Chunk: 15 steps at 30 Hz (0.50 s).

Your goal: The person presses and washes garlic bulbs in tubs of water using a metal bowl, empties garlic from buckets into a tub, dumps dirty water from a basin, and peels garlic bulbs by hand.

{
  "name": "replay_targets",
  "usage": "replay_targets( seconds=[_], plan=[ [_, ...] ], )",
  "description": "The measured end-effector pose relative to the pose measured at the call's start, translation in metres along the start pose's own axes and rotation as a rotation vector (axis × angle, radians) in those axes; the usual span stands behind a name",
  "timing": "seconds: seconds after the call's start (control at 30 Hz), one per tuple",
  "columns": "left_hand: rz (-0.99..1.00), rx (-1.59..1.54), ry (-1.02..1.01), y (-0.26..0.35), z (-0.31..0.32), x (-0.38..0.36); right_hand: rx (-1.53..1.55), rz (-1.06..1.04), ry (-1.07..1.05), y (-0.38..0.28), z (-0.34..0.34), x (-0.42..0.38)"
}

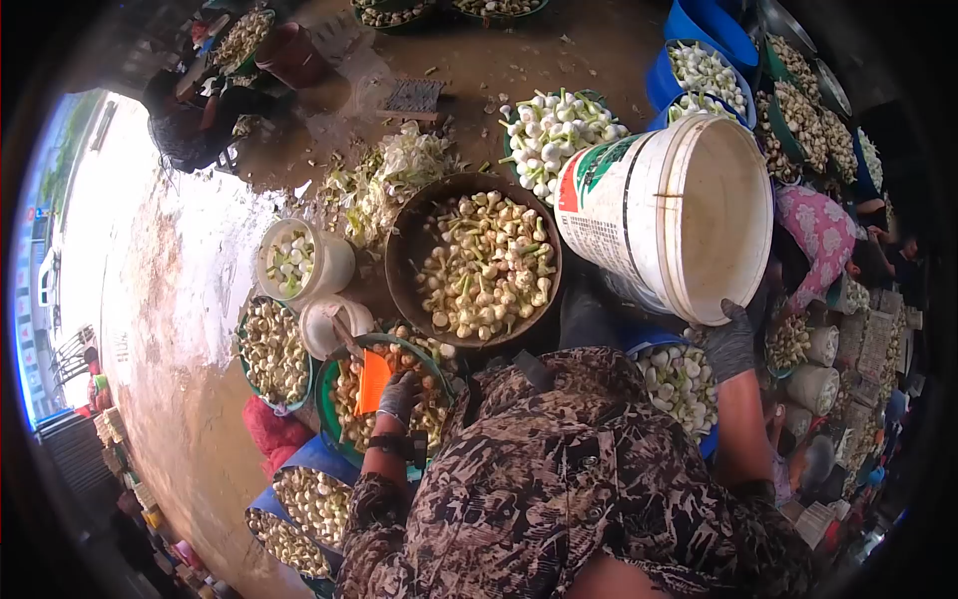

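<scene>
My right hand point(731, 342), in a dark glove, grips the rim of a large white bucket point(644, 215) that is tipped on its side with its mouth toward me; its inside looks bare. My left hand point(400, 396), also gloved, is closed on an orange thing point(373, 381) over a green basin point(329, 419) of bulbs. Between and beyond my hands stands a wide brown basin point(397, 245) holding many bulbs with short stems point(489, 265). Cleaner white bulbs point(559, 135) are heaped behind it. Below the bucket, a blue container point(711, 439) holds white bulbs.
A white pail point(334, 262) of trimmings and a small white tub point(321, 329) stand left of the brown basin. Peelings point(384, 185) lie on the wet floor. One person point(190, 125) sits at the upper left, another in a pink flowered top point(820, 235) at the right.
</scene>
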<state>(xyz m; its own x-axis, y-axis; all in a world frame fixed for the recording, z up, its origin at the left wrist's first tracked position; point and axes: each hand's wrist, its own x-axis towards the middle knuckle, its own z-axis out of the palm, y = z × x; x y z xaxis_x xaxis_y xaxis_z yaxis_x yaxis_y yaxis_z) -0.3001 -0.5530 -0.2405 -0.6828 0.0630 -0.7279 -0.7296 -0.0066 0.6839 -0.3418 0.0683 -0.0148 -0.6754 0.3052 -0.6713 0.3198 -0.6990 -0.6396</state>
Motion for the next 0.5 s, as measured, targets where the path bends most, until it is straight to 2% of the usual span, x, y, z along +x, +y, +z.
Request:
replay_targets(
  seconds=[0.03, 0.07, 0.17, 0.2, 0.23, 0.33, 0.37, 0.43, 0.5],
  plan=[
    [0.164, 0.149, 0.012, 0.000, 0.002, 0.016, 0.026, 0.052, -0.060, -0.004, 0.007, 0.014],
    [-0.117, 0.120, 0.004, 0.042, 0.018, 0.013, 0.052, 0.068, -0.032, -0.010, 0.016, 0.029],
    [-0.085, -0.013, 0.149, 0.105, 0.067, 0.042, 0.033, 0.023, -0.186, -0.045, 0.049, 0.073],
    [-0.233, -0.221, 0.295, 0.152, 0.102, 0.043, 0.076, -0.038, -0.090, -0.049, 0.052, 0.100],
    [-0.239, -0.222, 0.315, 0.164, 0.111, 0.056, 0.076, -0.018, -0.095, -0.063, 0.058, 0.118],
    [-0.125, -0.135, 0.300, 0.198, 0.142, 0.074, 0.068, 0.132, -0.185, -0.112, 0.064, 0.158],
    [0.043, 0.078, 0.270, 0.207, 0.150, 0.076, 0.055, 0.153, -0.196, -0.128, 0.064, 0.177],
    [-0.030, 0.112, 0.384, 0.238, 0.171, 0.083, 0.044, 0.063, -0.187, -0.151, 0.062, 0.216],
    [0.041, 0.132, 0.414, 0.245, 0.172, 0.089, 0.046, 0.104, -0.224, -0.172, 0.060, 0.241]
  ],
)
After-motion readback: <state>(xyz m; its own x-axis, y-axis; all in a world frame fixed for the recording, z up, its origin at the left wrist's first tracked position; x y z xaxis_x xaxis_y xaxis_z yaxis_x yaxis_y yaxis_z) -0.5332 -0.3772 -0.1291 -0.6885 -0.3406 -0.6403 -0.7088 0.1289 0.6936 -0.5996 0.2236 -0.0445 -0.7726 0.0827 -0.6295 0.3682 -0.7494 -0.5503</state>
